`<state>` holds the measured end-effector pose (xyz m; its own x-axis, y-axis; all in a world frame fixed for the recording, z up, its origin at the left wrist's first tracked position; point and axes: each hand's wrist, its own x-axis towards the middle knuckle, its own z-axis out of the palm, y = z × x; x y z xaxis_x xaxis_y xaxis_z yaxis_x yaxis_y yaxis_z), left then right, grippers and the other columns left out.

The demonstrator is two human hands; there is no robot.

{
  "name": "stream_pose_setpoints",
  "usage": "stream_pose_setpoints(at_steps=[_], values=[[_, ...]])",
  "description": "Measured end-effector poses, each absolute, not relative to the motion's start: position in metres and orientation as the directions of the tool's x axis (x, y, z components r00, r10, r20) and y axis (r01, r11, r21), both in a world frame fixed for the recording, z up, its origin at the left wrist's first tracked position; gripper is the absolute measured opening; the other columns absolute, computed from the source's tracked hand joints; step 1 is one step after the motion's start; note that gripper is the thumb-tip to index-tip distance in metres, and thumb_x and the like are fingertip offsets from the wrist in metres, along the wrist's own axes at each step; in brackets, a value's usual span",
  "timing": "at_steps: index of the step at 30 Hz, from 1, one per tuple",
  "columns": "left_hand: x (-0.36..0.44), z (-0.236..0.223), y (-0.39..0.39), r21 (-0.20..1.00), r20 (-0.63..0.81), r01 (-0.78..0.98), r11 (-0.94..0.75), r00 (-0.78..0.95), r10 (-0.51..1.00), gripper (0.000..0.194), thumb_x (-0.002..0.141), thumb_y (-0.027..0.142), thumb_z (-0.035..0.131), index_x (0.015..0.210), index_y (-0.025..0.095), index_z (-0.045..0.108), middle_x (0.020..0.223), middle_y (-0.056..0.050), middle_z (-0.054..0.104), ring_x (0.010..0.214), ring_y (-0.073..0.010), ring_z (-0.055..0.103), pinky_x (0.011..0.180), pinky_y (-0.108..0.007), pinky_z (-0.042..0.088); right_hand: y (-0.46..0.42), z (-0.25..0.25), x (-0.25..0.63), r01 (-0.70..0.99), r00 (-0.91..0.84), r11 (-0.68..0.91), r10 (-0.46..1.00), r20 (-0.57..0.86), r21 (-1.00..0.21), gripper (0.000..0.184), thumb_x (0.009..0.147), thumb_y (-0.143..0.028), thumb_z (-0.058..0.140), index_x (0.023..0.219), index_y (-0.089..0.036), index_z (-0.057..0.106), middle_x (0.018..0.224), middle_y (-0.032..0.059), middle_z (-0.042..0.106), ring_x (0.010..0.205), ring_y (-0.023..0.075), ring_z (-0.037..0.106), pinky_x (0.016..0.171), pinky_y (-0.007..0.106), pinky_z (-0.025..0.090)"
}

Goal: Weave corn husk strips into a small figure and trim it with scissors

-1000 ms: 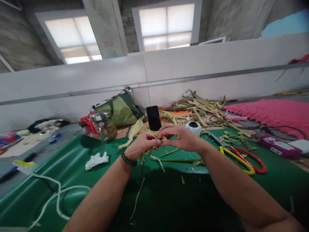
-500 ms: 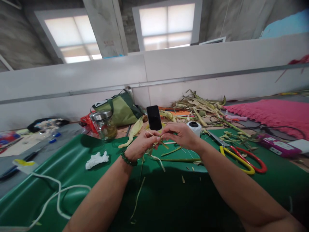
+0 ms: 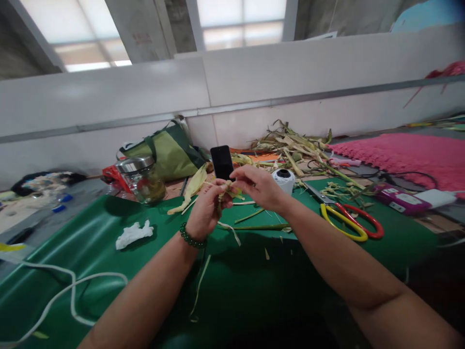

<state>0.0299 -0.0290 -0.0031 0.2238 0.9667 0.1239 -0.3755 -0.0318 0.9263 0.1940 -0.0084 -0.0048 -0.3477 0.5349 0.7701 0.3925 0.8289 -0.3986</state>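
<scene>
My left hand (image 3: 209,206), with a green bead bracelet (image 3: 191,236) at its wrist, is closed around a small bunch of pale corn husk strips (image 3: 224,190). Close beside it, my right hand (image 3: 259,186) has its fingers bent together at the bunch's upper end, pinching a strip there. The exact fingertip contact is partly hidden. Behind the hands a black phone (image 3: 221,162) stands upright. Loose green strips (image 3: 259,227) lie beneath them on the green mat (image 3: 145,271).
Large scissors (image 3: 345,220) with yellow and red handles lie right, near a white camera-like device (image 3: 283,180) and a heap of dry husks (image 3: 290,145). To the left are a glass jar (image 3: 141,182), a green bag (image 3: 169,152), a crumpled tissue (image 3: 134,235) and a white cable (image 3: 74,291).
The view has tilted down and shifted slightly right. My right hand's fingers have lifted a little from the left hand, and more of the husk bunch now shows between them.
</scene>
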Motion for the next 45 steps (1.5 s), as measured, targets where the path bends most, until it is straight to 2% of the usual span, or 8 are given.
stream_pose_setpoints(at_steps=[5,13,23,29,32,35,38,45], values=[[0.013,0.006,-0.016,0.905,0.134,-0.423,-0.056,0.157,0.978,0.014,0.065,0.015,0.059,0.075,0.016,0.049,0.064,0.002,0.065,0.043,-0.0058,0.052,0.043,-0.015,0.04,0.002,0.005,0.225,0.522,-0.469,0.653,0.757,0.455,-0.548,0.012,0.077,-0.022,0.061,0.078,-0.016,0.071,0.072,0.0016,0.067,0.064,0.0131,0.057,0.06,0.023,0.041],[0.009,0.005,-0.012,0.906,0.133,-0.423,-0.035,0.206,0.969,0.014,0.061,0.014,0.06,0.072,0.016,0.051,0.063,0.0,0.067,0.044,-0.0064,0.053,0.045,-0.016,0.042,-0.022,0.015,0.239,0.924,-0.38,0.375,0.921,-0.086,-0.074,0.019,0.075,-0.015,0.06,0.085,-0.019,0.076,0.084,0.0058,0.074,0.077,0.019,0.065,0.058,0.023,0.039],[0.006,0.002,-0.006,0.918,0.116,-0.396,-0.013,0.237,0.964,0.014,0.059,0.017,0.061,0.07,0.016,0.052,0.063,0.0,0.068,0.043,-0.0074,0.053,0.043,-0.017,0.041,-0.031,-0.022,0.233,0.98,-0.193,0.192,0.981,0.032,0.045,0.02,0.078,-0.014,0.056,0.084,-0.013,0.074,0.092,0.0153,0.073,0.084,0.0238,0.067,0.067,0.026,0.045],[0.003,-0.001,-0.002,0.906,0.102,-0.424,0.016,0.254,0.962,0.018,0.057,0.019,0.064,0.071,0.016,0.053,0.063,0.0,0.068,0.044,-0.0072,0.054,0.044,-0.016,0.043,-0.04,0.023,0.275,0.977,-0.156,0.186,0.955,0.254,-0.101,0.023,0.08,-0.02,0.051,0.087,-0.015,0.072,0.085,0.0069,0.072,0.077,0.0167,0.064,0.065,0.022,0.044],[0.003,0.0,-0.002,0.904,0.095,-0.428,0.026,0.258,0.961,0.02,0.056,0.018,0.065,0.073,0.016,0.054,0.063,0.0,0.068,0.044,-0.007,0.055,0.044,-0.016,0.044,-0.052,0.046,0.297,0.888,-0.157,0.3,0.91,0.383,-0.348,0.024,0.079,-0.026,0.051,0.084,-0.013,0.071,0.075,0.0043,0.07,0.066,0.0144,0.061,0.059,0.022,0.044],[0.002,0.001,-0.002,0.904,0.106,-0.427,0.013,0.254,0.961,0.02,0.056,0.018,0.065,0.072,0.015,0.053,0.063,0.0,0.068,0.044,-0.0069,0.055,0.044,-0.016,0.044,-0.062,0.049,0.303,0.867,-0.191,0.271,0.956,0.224,-0.418,0.027,0.08,-0.031,0.052,0.077,-0.014,0.072,0.068,0.0038,0.068,0.06,0.0151,0.061,0.055,0.023,0.044],[0.002,0.002,-0.002,0.908,0.144,-0.417,-0.025,0.255,0.956,0.021,0.055,0.018,0.065,0.072,0.015,0.053,0.062,0.0,0.068,0.044,-0.0072,0.055,0.044,-0.017,0.043,-0.065,0.031,0.289,0.984,-0.092,0.08,0.993,-0.074,-0.156,0.018,0.076,-0.024,0.058,0.07,-0.015,0.072,0.074,0.0093,0.071,0.072,0.0218,0.066,0.062,0.027,0.046],[0.002,0.0,-0.001,0.936,0.117,-0.352,-0.013,0.276,0.954,0.018,0.057,0.018,0.065,0.071,0.015,0.054,0.063,0.001,0.068,0.046,-0.0071,0.055,0.046,-0.017,0.044,-0.052,-0.019,0.254,0.974,0.007,-0.022,0.998,-0.065,-0.227,0.005,0.065,-0.017,0.067,0.062,-0.013,0.066,0.08,0.0153,0.072,0.082,0.027,0.067,0.068,0.03,0.047]])
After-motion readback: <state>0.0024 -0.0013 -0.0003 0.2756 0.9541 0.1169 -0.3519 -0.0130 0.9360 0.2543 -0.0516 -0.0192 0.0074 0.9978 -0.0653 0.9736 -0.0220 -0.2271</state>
